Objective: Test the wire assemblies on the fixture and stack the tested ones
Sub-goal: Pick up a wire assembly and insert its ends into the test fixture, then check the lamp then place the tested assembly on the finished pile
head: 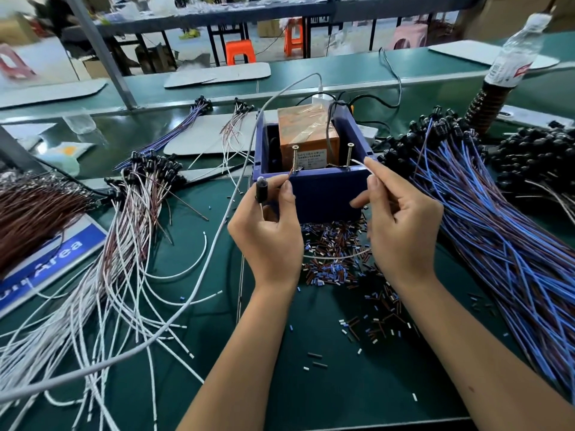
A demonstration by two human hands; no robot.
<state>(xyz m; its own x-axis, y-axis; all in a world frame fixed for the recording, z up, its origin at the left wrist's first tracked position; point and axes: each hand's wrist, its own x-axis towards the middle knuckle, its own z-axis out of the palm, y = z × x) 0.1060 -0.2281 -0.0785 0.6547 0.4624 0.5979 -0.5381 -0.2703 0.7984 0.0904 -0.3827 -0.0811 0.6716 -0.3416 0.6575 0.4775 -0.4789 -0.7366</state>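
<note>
head view shows both hands raised at the front wall of the dark blue plastic fixture box (326,194), which holds an orange taped block (306,132) and two upright metal screws (294,158) serving, it seems, as test contacts. the left hand (267,231) pinches the small black capped lamp holder (260,189) of one thin wire assembly, with a brownish lead reaching toward the left screw. the right hand (401,222) pinches the white lead (357,163) between thumb and forefinger, its tip just beside the right screw; actual contact is too fine to tell. the assembly looks very light and limp, so hold each lead close to its bare tip and steady the holder. a pile of white and brown wire assemblies (124,231) lies to the left, blue ones (497,231) to the right.
</note>
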